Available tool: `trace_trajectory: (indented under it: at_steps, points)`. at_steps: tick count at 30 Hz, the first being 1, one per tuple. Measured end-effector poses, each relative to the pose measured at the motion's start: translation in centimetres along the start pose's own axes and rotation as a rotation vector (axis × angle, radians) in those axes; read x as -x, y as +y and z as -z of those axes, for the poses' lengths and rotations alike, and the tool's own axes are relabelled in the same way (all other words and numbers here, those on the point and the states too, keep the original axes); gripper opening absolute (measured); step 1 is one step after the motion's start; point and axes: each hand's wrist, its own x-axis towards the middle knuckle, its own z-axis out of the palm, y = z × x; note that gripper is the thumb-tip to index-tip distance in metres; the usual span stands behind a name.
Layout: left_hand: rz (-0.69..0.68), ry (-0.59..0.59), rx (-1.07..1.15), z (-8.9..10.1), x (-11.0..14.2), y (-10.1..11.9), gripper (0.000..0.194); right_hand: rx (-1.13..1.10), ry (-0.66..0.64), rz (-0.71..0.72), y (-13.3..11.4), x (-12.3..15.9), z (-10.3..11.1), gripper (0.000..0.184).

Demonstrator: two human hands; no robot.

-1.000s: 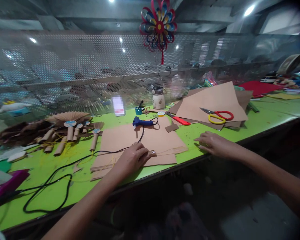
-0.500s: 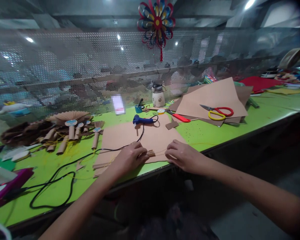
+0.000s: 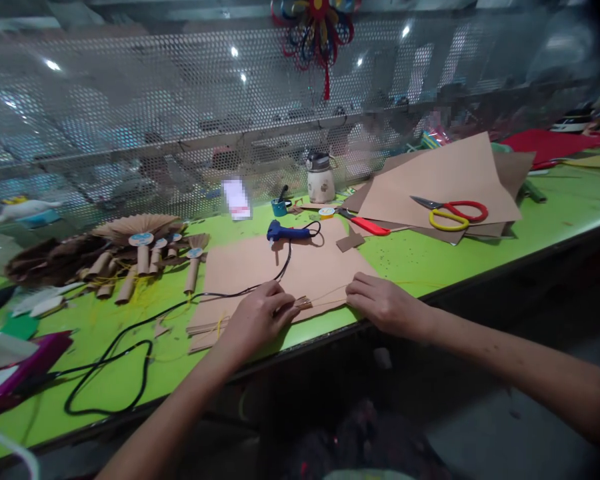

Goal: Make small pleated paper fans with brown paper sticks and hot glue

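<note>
So the pleated strip of kraft paper [image 3: 304,303] sits near the front edge of the bench, on top of the kraft sheets [image 3: 325,257]. Left hand [image 3: 263,310] is pinching it, and most of it is hidden under those fingers, only the folded end poking out. Right hand [image 3: 383,307] has its fingertips bunched on a thin thread [image 3: 330,293] running back toward the strip; can't make out where it attaches. Compared with half a second ago, the right hand is farther out from the left one, and the hanging flower ornament [image 3: 325,33] now gets its top cut off. Glue gun [image 3: 290,233] lies just behind the hands, scissors [image 3: 441,206] off to the right. Bench [image 3: 395,260] is bright green, with a perforated screen [image 3: 180,87] behind it and a dim, blurry room beyond.
</note>
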Motion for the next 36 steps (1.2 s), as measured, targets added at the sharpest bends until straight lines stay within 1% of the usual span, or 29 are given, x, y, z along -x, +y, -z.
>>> trace_trajectory:
  at_steps: [4, 8, 10, 15, 17, 19, 22, 26, 28, 32, 36]
  points:
    - [0.002, 0.05, -0.02, -0.3, 0.0, -0.1, 0.029, -0.046, 0.032, -0.004, 0.6, 0.3, -0.2, 0.023]
    - [0.013, 0.06, -0.044, -0.4, -0.3, -0.1, 0.029, -0.071, 0.044, -0.036, 0.9, 0.3, 0.0, 0.021]
    - [0.015, 0.05, -0.034, -0.4, -0.5, -0.1, 0.031, -0.066, 0.015, -0.054, 1.1, 0.2, 0.2, 0.021]
    - [-0.01, 0.052, -0.027, -0.5, -1.0, 0.1, 0.033, 0.011, -0.118, -0.058, 1.4, -0.2, 0.6, 0.02]
    - [-0.025, 0.053, -0.041, -0.5, -1.1, 0.2, 0.033, -0.003, -0.137, -0.071, 1.2, -0.2, 0.7, 0.017]
    - [-0.037, 0.05, -0.054, -0.5, -1.1, 0.4, 0.032, -0.041, -0.125, -0.1, 0.9, -0.2, 0.8, 0.015]
    - [-0.042, 0.045, -0.065, -0.5, -0.9, 0.6, 0.031, -0.112, -0.069, -0.153, 0.6, -0.5, 1.0, 0.014]
    - [-0.055, 0.064, -0.086, -0.6, -0.7, 0.6, 0.03, -0.181, -0.02, -0.252, 0.8, -1.8, 1.1, 0.015]
    - [-0.065, 0.081, -0.097, -0.7, -0.7, 0.6, 0.031, -0.173, -0.064, -0.305, 1.2, -2.9, 0.9, 0.016]
    - [-0.076, 0.101, -0.107, -0.9, -0.5, 0.4, 0.03, -0.155, -0.257, -0.354, 1.9, -5.1, 0.3, 0.006]
    - [-0.075, 0.104, -0.098, -0.9, -0.5, 0.4, 0.028, -0.161, -0.319, -0.354, 2.3, -6.5, 0.4, 0.009]
